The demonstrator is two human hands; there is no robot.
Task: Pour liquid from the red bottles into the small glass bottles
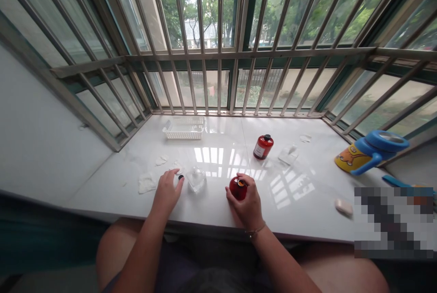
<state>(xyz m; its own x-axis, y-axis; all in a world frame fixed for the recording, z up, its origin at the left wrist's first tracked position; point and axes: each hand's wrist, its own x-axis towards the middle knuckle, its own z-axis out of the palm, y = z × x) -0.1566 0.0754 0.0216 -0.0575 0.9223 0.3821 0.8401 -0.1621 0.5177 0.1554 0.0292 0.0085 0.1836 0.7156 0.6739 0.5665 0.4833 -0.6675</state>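
My right hand (251, 199) is wrapped round a round red glass bottle (235, 188), uncapped, its neck opening facing up. At the left, my left hand (167, 190) has a small black bottle cap (180, 177) between its thumb and fingertips, low over the table. Just right of that hand is a clear glass bottle (196, 180). Crumpled white tissues (146, 183) lie to the left of my left hand. Farther back stands a second red bottle (262, 148) with a black cap and a pale label.
A white perforated basket (183, 130) sits near the window. Another clear glass item (288, 155) lies beside the capped bottle. To the right are a blue-and-yellow thermos cup (367, 154) and a pale block (343, 207). Metal bars (220, 58) line the window behind the white tabletop (232, 131).
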